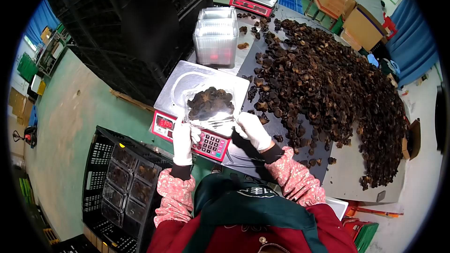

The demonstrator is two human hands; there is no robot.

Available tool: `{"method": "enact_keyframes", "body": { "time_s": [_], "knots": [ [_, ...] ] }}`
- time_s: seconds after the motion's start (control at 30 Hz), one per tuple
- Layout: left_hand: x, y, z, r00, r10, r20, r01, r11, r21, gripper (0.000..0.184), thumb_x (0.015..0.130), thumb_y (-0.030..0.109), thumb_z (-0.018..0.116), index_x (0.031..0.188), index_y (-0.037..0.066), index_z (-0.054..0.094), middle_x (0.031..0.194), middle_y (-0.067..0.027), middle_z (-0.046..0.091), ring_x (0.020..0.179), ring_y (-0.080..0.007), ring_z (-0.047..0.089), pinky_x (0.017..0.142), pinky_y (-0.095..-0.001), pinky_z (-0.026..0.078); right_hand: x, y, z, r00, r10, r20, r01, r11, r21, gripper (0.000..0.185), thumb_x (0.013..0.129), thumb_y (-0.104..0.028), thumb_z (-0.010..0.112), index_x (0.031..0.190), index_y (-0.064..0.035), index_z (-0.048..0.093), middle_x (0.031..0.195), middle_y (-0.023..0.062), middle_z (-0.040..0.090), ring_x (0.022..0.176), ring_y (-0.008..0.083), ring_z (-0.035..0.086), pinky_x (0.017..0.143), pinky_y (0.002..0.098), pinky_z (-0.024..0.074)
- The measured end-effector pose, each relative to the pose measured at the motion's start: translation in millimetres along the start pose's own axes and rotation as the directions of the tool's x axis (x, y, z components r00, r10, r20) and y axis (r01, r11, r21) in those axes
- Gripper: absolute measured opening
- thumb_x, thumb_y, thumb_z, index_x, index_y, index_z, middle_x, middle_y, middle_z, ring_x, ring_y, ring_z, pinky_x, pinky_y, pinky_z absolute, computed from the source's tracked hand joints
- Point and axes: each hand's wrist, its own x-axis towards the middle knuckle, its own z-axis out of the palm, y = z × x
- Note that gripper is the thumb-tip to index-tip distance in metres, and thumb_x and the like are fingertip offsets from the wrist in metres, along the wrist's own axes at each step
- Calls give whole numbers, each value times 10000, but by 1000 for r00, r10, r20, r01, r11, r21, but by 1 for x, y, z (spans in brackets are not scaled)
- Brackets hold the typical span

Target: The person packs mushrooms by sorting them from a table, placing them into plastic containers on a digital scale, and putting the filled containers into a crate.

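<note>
A clear plastic box of dark dried mushroom pieces [211, 104] rests on the metal plate of a red digital scale [168, 78], whose red display is lit. My left hand [183, 139], in a white glove, is closed at the box's near left corner. At the near right corner my right hand [252, 130], also gloved, has its fingers closed on the box's edge. Both hands touch the box near its front rim, where the plastic shines. Behind the scale stand stacks of empty clear boxes [215, 42].
A large heap of dark mushroom pieces [318, 75] spreads over the table to the right. A second scale [253, 2] stands at the back. Black crates [126, 33] rise at the left; a lower black crate [91, 171] holds filled clear boxes.
</note>
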Motion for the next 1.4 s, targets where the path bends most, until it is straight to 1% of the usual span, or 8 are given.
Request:
{"method": "enact_keyframes", "body": {
  "time_s": [0.13, 0.43, 0.7, 0.83, 1.0, 1.1, 1.2, 1.4],
  "knots": [
    [-9, 11, -9, 983, -148, -107, 126, 974, -190, 582, 1027, 320, 493, 1515, 83, 280, 840, -96, 655, 559, -156, 617, 496, -241, 510, -22, -7, 3, 985, -50, 166, 44, 998, 41, 257, 1003, -264, 543, 1015, -16, 608, 744, 15, 585, 465, 58, 435, 403, 210, 288],
    [-129, -8, -72, 879, -118, -462, 90, 993, -81, 334, 1037, 276, 465, 1225, 32, 595, 803, -80, 653, 587, -108, 593, 528, -220, 479, -69, 10, -158, 958, 14, -285, -59, 987, -151, 336, 1015, -300, 485, 1044, -8, 647, 785, 20, 636, 556, 74, 509, 491, 215, 400],
    [-117, -41, -1, 964, -249, -97, 216, 940, -263, 355, 1042, 284, 456, 1260, 27, 570, 968, -111, 682, 811, -156, 687, 701, -243, 554, 50, -79, -43, 946, -324, -20, 298, 891, -342, 219, 976, -197, 583, 1069, -17, 665, 901, 2, 639, 794, 66, 544, 707, 219, 419],
    [-80, -42, 23, 988, -156, -14, 138, 908, -396, 517, 1037, 332, 487, 1456, 55, 366, 1235, -147, 595, 1047, -204, 645, 857, -325, 552, 114, -50, 35, 886, -364, 287, 393, 261, -882, 375, 941, -326, 615, 1072, 21, 671, 1017, 176, 696, 951, 262, 662, 846, 339, 488],
    [-75, -21, -1, 897, -137, -420, -115, 845, -521, 548, 980, 318, 609, 1431, 118, 371, 1309, -34, 527, 1071, -139, 574, 819, -314, 521, 50, -35, 130, 783, -230, 578, 601, 39, -798, 360, 915, -340, 637, 1071, -16, 669, 990, 202, 676, 926, 359, 650, 807, 397, 503],
    [-128, 10, -74, 751, -172, -638, -128, 909, -396, 334, 946, 240, 652, 1214, 82, 530, 1049, 12, 590, 847, -59, 547, 632, -209, 450, 26, -15, 148, 717, -50, 696, 633, 466, -619, 378, 913, -158, 645, 1269, -31, 623, 998, 112, 687, 922, 180, 652, 812, 298, 495],
    [-211, 49, -174, 694, 28, -719, -231, 955, -186, 189, 945, 228, 630, 1054, 95, 551, 861, 18, 569, 717, -85, 578, 547, -280, 522, 4, -27, 161, 626, 182, 759, 613, 488, -622, 360, 924, -115, 627, 1272, -21, 621, 1059, 92, 663, 986, 139, 634, 852, 261, 491],
    [-403, 33, -401, 299, -200, -933, 446, 894, -48, 432, 993, 260, 559, 1343, 18, 485, 1151, -86, 618, 904, -168, 632, 756, -376, 537, 22, -12, 127, 714, 386, 584, 188, 697, -692, 309, 961, -107, 596, 1242, 16, 632, 1123, 100, 688, 1008, 145, 649, 927, 272, 487]
  ]
}}
